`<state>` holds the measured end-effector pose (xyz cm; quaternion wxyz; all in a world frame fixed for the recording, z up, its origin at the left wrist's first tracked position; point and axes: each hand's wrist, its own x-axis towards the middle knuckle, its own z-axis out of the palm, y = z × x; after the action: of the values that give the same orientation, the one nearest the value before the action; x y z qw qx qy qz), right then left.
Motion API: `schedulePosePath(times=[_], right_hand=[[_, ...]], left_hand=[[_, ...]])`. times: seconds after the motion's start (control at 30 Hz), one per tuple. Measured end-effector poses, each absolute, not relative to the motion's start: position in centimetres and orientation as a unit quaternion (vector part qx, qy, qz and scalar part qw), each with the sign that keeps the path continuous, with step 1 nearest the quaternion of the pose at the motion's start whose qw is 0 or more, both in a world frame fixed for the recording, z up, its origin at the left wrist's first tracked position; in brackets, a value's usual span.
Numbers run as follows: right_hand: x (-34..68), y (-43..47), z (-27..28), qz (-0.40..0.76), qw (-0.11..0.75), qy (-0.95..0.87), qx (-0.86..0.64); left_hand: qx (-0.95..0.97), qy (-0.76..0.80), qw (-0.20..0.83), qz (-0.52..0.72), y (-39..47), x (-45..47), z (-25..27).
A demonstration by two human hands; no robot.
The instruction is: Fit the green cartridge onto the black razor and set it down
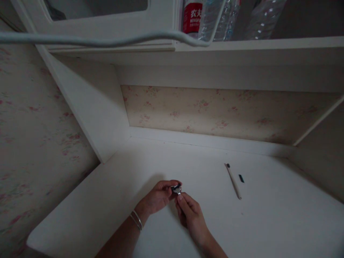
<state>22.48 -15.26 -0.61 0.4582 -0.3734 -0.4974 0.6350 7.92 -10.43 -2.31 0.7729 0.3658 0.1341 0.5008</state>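
Observation:
Both my hands meet over the white desk around a small, shiny silver-and-black piece (176,189). My left hand (158,197) pinches its dark upper side between thumb and fingers. With the thumb on top, my right hand (189,211) grips its silver lower end from the right. Fingers cover much of the piece, so its kind does not show clearly. To the right, a slim beige stick (234,182) with a dark tip at its far end lies on the desk. Beside it is a small black rectangular piece (241,178).
The white desk (120,172) meets a side panel (91,104) on the left and a low back ledge (209,139). Overhead, a shelf holds plastic bottles (192,18). A pale, bent cable or rod (107,40) crosses the upper view in front of the cabinet.

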Motion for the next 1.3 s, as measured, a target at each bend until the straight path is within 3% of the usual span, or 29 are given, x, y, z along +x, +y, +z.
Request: schedulePosePath(times=[0.37, 0.9, 1.3], right_hand=[[22.5, -15.1, -0.4, 0.655, 0.454, -0.481, -0.366], [23.4, -15.1, 0.8, 0.772, 0.4, -0.388, -0.306], [23.4, -15.0, 0.9, 0.774, 0.399, -0.383, -0.307]], left_hand=[[0.38, 0.135, 0.773, 0.491, -10.3, 7.7, -2.5], [0.464, 0.183, 0.745, 0.444, -10.3, 7.1, -1.8], [0.422, 0.172, 0.756, 0.469, -10.1, 7.3, -2.3]])
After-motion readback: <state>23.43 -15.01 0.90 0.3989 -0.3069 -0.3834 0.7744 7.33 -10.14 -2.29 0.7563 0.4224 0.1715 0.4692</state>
